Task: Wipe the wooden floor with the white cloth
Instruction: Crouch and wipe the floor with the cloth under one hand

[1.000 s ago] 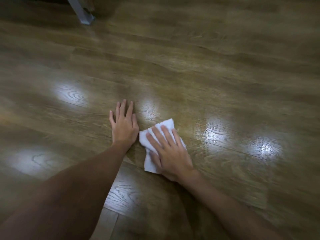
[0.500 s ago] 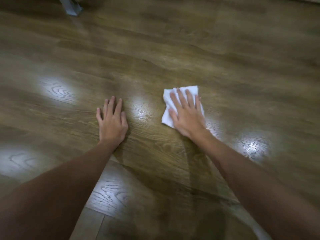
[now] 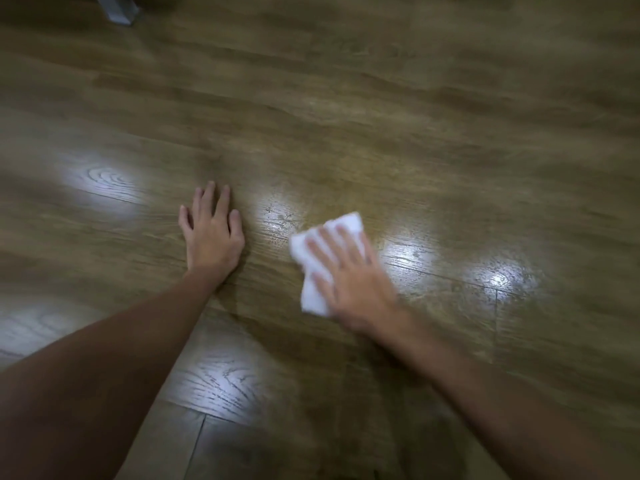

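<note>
Item one: brown, glossy wooden plank floor [image 3: 381, 140], grain visible, several pale patches of reflected light across it. Item two: small folded white cloth [image 3: 317, 296], lying flat on the floor to the right of centre, partly covered. Item three: right hand [image 3: 349, 275], laid on top of the cloth with fingers straight and spread, pressing it down rather than gripping it; the flat palm likely serves to keep the whole fold in contact with the boards while it slides. The hand and cloth are blurred, so fine detail of the fingertips cannot be told. Item four: left hand [image 3: 212, 233], palm down on the bare floor just beside the cloth, fingers straight and slightly apart, holding nothing; it appears placed as a prop for the person's leaning weight. Item five: pale grey furniture leg [image 3: 119, 10], at the far left edge, well apart from both hands. Assessment: wiping is under way; how much of the floor remains undone cannot be judged.
</note>
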